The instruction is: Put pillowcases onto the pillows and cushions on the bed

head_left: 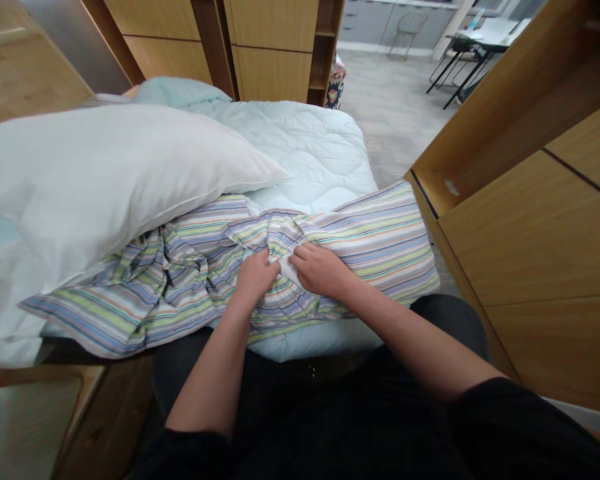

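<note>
1. The striped cloth (380,233) lies across the near end of the bed, in front of the seated person, on top of the pale blue quilt (320,150).
2. The left hand (254,279) has its grip closed on the cloth near the middle, thumb and fingers pinching a gathered fold.
3. The right hand (317,268) is just beside it, its grip also closed on the cloth, fingers curled at a small white patch (287,270) that shows between the two hands.
4. Around the hands the cloth is bunched and twisted; to the right it lies flatter, with its stripes running lengthwise, and to the left it is heavily crumpled.
5. A white pillow (130,157) lies at the left, covering part of the cloth's far edge.
6. A wooden cupboard (540,253) stands at the right, near the cloth's right end.
7. Past the bed are more wooden cabinets (275,67), a grey floor (395,113) and a chair (411,25).
</note>
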Motion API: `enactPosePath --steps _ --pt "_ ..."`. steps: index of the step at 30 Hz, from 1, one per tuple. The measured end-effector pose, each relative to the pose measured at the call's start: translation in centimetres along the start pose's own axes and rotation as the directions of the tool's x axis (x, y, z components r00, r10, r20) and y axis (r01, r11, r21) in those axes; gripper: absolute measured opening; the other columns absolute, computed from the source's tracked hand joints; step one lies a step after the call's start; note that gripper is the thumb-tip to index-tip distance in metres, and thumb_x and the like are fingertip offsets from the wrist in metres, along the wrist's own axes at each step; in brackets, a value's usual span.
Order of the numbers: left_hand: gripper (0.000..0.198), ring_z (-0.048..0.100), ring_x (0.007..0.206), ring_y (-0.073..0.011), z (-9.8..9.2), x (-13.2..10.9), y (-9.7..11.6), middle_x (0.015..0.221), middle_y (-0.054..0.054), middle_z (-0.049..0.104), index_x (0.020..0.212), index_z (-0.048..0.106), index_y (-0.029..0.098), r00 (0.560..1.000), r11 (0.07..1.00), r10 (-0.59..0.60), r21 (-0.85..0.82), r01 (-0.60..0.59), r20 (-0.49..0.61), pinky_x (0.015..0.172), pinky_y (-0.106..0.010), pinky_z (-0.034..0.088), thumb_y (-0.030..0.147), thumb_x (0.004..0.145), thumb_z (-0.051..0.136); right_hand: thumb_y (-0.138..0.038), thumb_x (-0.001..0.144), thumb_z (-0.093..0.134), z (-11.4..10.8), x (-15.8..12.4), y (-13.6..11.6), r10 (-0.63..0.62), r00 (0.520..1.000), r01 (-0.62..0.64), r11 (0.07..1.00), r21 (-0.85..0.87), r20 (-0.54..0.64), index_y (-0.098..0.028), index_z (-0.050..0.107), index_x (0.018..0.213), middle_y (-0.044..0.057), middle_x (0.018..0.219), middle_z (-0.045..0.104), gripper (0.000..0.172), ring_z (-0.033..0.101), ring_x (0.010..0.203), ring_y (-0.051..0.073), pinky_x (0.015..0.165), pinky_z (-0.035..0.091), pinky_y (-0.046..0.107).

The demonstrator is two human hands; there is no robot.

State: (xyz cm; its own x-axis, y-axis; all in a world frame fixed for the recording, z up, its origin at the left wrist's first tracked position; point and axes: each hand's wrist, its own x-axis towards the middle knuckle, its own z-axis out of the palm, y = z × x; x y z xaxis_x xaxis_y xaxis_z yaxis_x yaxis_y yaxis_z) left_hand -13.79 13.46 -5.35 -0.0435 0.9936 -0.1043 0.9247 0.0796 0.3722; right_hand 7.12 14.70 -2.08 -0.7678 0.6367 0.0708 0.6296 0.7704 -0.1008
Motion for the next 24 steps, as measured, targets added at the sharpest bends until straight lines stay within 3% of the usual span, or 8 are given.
enactPosePath --steps 3,6,8,11,14,18,21,24 --pt "0.026 0.073 0.088 -0.0294 -0.7 0.0 -1.0 0.088 -0.012 0.078 0.086 0.074 0.02 0.995 0.995 0.101 -0.005 -0.101 0.023 0.073 -0.036 0.044 0.034 0.09 0.053 -0.021 0.1 0.057 0.5 1.2 0.1 -0.097 0.988 0.105 0.993 0.057 -0.118 -0.01 0.068 0.126 0.019 0.131 0.066 0.03 0.055 0.127 0.033 0.116 0.043 0.046" --pt "0.026 0.072 0.086 -0.0282 -1.3 0.4 -1.8 0.086 -0.012 0.077 0.081 0.074 0.02 0.994 0.994 0.107 -0.004 -0.107 0.015 0.073 -0.035 0.044 0.033 0.09 0.053 -0.026 0.107 0.05 1.7 1.8 0.1 0.048 0.984 -0.032 0.995 0.092 -0.171 -0.003 0.061 0.141 0.023 0.142 0.064 0.043 0.054 0.134 0.032 0.121 0.04 0.044" --pt "0.022 0.072 0.087 -0.0288 -1.3 0.4 -1.9 0.086 -0.012 0.076 0.084 0.074 0.021 0.994 0.994 0.111 -0.007 -0.111 -0.007 0.073 -0.035 0.044 0.031 0.088 0.055 -0.029 0.111 0.042 2.5 1.5 0.1 0.169 0.977 -0.159 0.984 0.086 -0.128 -0.003 0.056 0.149 0.023 0.147 0.062 0.048 0.057 0.134 0.032 0.116 0.045 0.042" --pt "0.024 0.073 0.089 -0.03 -1.1 -0.2 -1.7 0.091 -0.009 0.077 0.105 0.073 0.022 0.99 0.992 0.115 -0.041 -0.119 -0.085 0.077 -0.035 0.046 0.03 0.086 0.062 -0.04 0.113 0.04 3.2 1.2 -0.2 0.273 0.962 -0.273 0.962 0.022 -0.011 -0.005 0.05 0.157 0.023 0.146 0.065 0.057 0.066 0.122 0.032 0.099 0.053 0.039" --pt "0.039 0.074 0.096 -0.0286 -0.8 -1.0 -1.3 0.103 -0.006 0.079 0.121 0.068 0.023 0.983 0.982 0.097 -0.147 -0.12 -0.159 0.083 -0.034 0.05 0.026 0.082 0.068 -0.05 0.109 0.046 2.9 2.4 -0.6 0.264 0.956 -0.26 0.964 -0.052 0.128 -0.005 0.065 0.141 0.024 0.124 0.074 0.058 0.072 0.104 0.034 0.088 0.055 0.041" --pt "0.048 0.074 0.108 -0.029 -0.5 -1.1 -1.1 0.117 -0.006 0.079 0.132 0.066 0.025 0.971 0.97 0.088 -0.205 -0.134 -0.221 0.093 -0.035 0.052 0.022 0.084 0.066 -0.037 0.096 0.062 2.5 6.5 -1.2 0.188 0.936 -0.174 0.982 -0.073 0.298 -0.013 0.081 0.098 0.021 0.093 0.079 0.031 0.075 0.089 0.034 0.085 0.055 0.042" --pt "0.052 0.074 0.107 -0.0304 -0.6 -0.8 -1.7 0.116 -0.006 0.08 0.137 0.067 0.027 0.977 0.98 0.026 -0.186 -0.067 -0.211 0.094 -0.037 0.052 0.021 0.086 0.066 -0.03 0.093 0.062 2.7 9.0 -1.3 0.142 0.951 -0.124 0.989 -0.083 0.273 -0.013 0.082 0.094 0.021 0.092 0.079 0.026 0.076 0.092 0.035 0.084 0.055 0.041" --pt "0.049 0.073 0.112 -0.0292 -0.5 -0.6 -2.5 0.122 -0.005 0.079 0.136 0.069 0.028 0.972 0.977 -0.005 -0.208 -0.045 -0.234 0.095 -0.036 0.051 0.022 0.087 0.065 -0.033 0.092 0.065 2.9 9.2 -1.1 0.184 0.954 -0.164 0.981 -0.1 0.237 -0.013 0.082 0.103 0.02 0.1 0.08 0.028 0.076 0.096 0.033 0.084 0.054 0.038"
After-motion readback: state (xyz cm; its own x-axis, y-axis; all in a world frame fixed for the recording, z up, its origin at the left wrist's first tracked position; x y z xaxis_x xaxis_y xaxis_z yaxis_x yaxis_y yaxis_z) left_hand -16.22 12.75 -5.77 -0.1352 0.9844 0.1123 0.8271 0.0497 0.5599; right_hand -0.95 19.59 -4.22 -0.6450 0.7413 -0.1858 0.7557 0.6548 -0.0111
